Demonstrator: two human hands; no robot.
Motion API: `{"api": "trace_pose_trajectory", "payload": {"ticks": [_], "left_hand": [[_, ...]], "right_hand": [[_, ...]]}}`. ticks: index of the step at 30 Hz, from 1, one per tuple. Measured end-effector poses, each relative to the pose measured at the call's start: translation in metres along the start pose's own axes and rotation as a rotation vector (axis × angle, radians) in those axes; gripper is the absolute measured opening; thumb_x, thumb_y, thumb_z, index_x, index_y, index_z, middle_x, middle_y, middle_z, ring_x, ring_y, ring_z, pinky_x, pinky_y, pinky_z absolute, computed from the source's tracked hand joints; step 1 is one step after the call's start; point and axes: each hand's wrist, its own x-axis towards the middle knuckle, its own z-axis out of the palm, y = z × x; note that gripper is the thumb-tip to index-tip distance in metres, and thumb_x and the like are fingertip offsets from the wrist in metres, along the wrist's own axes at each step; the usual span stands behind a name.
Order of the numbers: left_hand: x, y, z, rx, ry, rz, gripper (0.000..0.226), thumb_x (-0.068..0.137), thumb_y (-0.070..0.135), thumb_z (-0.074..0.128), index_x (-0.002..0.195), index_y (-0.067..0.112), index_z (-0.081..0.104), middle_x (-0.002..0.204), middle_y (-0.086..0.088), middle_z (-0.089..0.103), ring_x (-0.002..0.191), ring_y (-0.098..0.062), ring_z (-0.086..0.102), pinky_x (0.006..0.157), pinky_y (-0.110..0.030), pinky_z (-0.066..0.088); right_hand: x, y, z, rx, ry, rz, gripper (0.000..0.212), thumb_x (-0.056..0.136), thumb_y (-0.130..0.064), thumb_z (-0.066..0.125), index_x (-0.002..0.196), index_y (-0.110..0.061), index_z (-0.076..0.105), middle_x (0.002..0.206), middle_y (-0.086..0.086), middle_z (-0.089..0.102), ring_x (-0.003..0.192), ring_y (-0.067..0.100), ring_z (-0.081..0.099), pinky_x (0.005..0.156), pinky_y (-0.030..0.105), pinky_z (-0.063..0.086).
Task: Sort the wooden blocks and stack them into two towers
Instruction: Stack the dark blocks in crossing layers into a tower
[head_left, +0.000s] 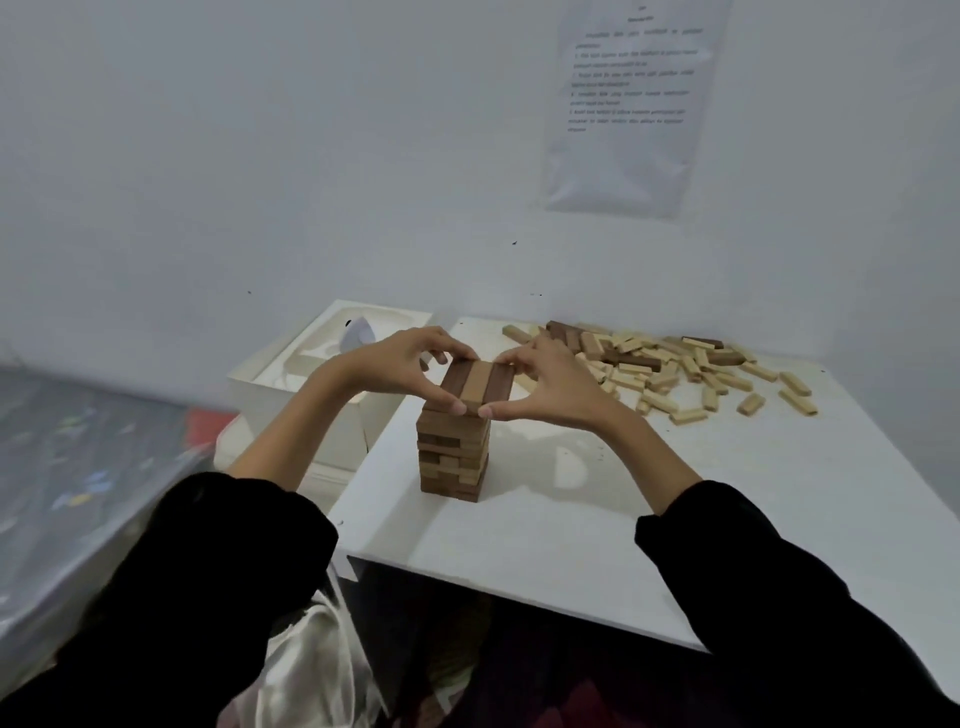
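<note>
Grip first: my left grip and right grip are both closed on the top layer of the tower, each pinching it from the near ends to the far ends; the layer runs dark, light, dark, and it sits on the stack, not in the air.

I judge the danger to lie in the squeeze; if one side presses harder, the layer slides and carries the courses beneath it along, and those look a little uneven at their faces; an uneven release could drag an outer block off the top. The tower mixes dark and light wood, so the sorting may be going astray; I see only one tower.

The loose pile lies well apart at the far right of the bench, mostly pale pieces with a few dark ones; a reach for it with a sleeve held low could clip the stack.

The bench is white and smooth, set into a corner of pale walls; a printed sheet hangs above the pile, its text too small to read; a white moulded box stands just beside the bench on the left; a grey covered surface lies further left.
</note>
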Motion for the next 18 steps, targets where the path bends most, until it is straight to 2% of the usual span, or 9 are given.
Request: {"api": "trace_pose_trajectory", "payload": {"ticks": [2,4,6,12,18], "left_hand": [[-0.005,-0.009,-0.001,0.005,-0.012,-0.014,0.08,0.041,0.064,0.07,0.115,0.036,0.056,0.117,0.01,0.052,0.108,-0.006,0.048,0.092,-0.025,0.042],[-0.007,-0.017,0.0,0.004,-0.017,-0.017,0.081,0.042,0.064,0.07,0.116,0.035,0.056,0.118,0.008,0.053,0.109,-0.008,0.049,0.092,-0.024,0.042],[-0.009,-0.021,0.0,-0.003,-0.017,-0.015,0.082,0.042,0.064,0.07,0.117,0.034,0.057,0.119,0.006,0.053,0.11,-0.008,0.049,0.091,-0.022,0.041],[-0.01,-0.03,0.003,-0.033,-0.028,-0.009,0.079,0.042,0.062,0.072,0.115,0.036,0.059,0.116,0.01,0.053,0.11,-0.004,0.048,0.095,-0.025,0.04],[-0.009,-0.031,0.006,-0.041,-0.045,-0.008,0.079,0.041,0.063,0.071,0.115,0.038,0.058,0.111,0.02,0.049,0.108,0.002,0.046,0.088,-0.014,0.038]], "right_hand": [[0.004,-0.004,0.008,0.015,-0.012,-0.001,0.067,0.065,-0.055,0.077,0.123,-0.026,0.058,0.129,0.002,0.045,0.125,0.016,0.036,0.096,0.032,0.036],[0.006,-0.008,0.013,-0.007,-0.02,0.001,0.067,0.065,-0.056,0.076,0.123,-0.026,0.058,0.113,-0.001,0.048,0.113,0.016,0.042,0.086,0.028,0.035],[0.008,-0.011,0.018,-0.003,-0.029,0.005,0.067,0.065,-0.056,0.076,0.122,-0.027,0.058,0.104,-0.004,0.046,0.108,0.015,0.044,0.085,0.029,0.037],[0.008,-0.009,0.025,0.001,-0.036,0.013,0.067,0.065,-0.055,0.077,0.122,-0.027,0.058,0.104,-0.004,0.046,0.108,0.015,0.044,0.084,0.028,0.037],[0.008,-0.005,0.028,0.002,-0.051,0.02,0.067,0.064,-0.054,0.078,0.122,-0.028,0.057,0.108,-0.002,0.048,0.106,0.015,0.043,0.079,0.027,0.032]]}}
